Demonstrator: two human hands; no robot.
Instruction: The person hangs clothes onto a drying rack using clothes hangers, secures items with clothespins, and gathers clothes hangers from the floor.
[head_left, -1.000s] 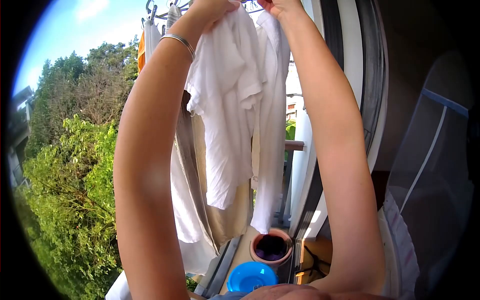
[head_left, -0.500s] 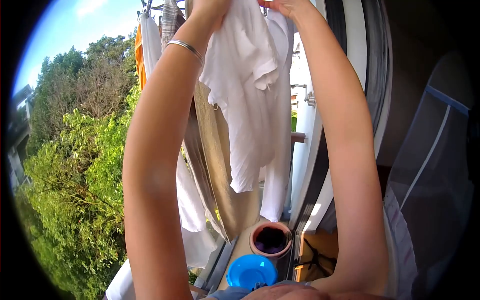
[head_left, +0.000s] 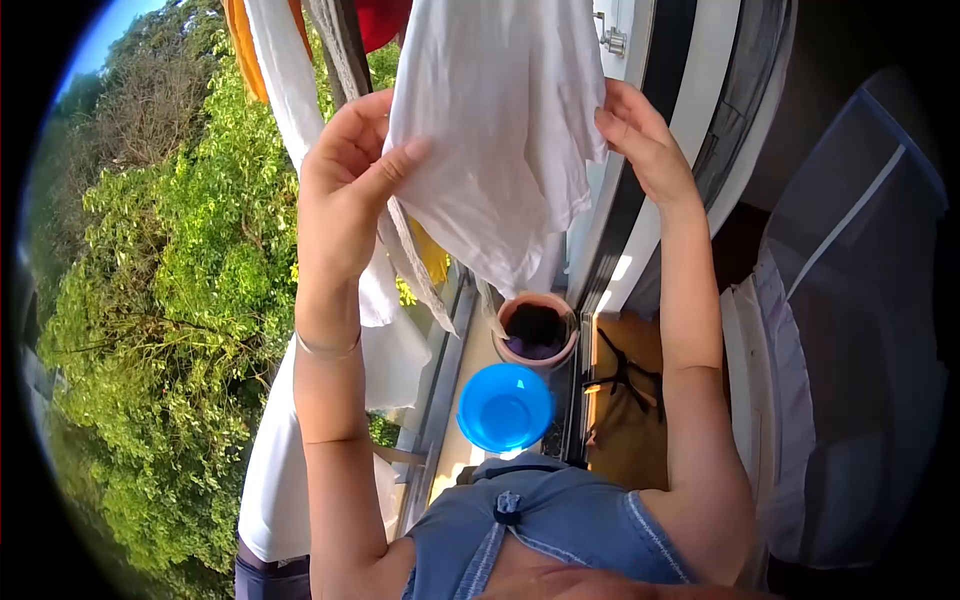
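Note:
A white cloth garment [head_left: 490, 130] hangs in front of me, its top beyond the upper edge of the view. My left hand [head_left: 350, 180] pinches its left edge between thumb and fingers. On the opposite side, my right hand [head_left: 645, 140] grips the right edge the same way. The cloth is spread between both hands, its uneven hem hanging lower in the middle. Several other pieces of laundry hang behind and to the left, among them a white strip [head_left: 285, 80], a grey-brown cloth [head_left: 340, 45] and an orange one [head_left: 243, 50].
Below stand a blue basin [head_left: 505, 408] and a pink-rimmed pot [head_left: 537, 355] with dark contents. A sliding door frame [head_left: 640, 220] runs along the right, with a mesh screen or net [head_left: 860, 260] beyond. Trees [head_left: 180, 330] fill the left. A black-legged stand [head_left: 625, 370] is on the wooden floor.
Both hands have come down from the garment's top to its side edges and spread it. My view has tilted downward, showing more of the basin and my blue top.

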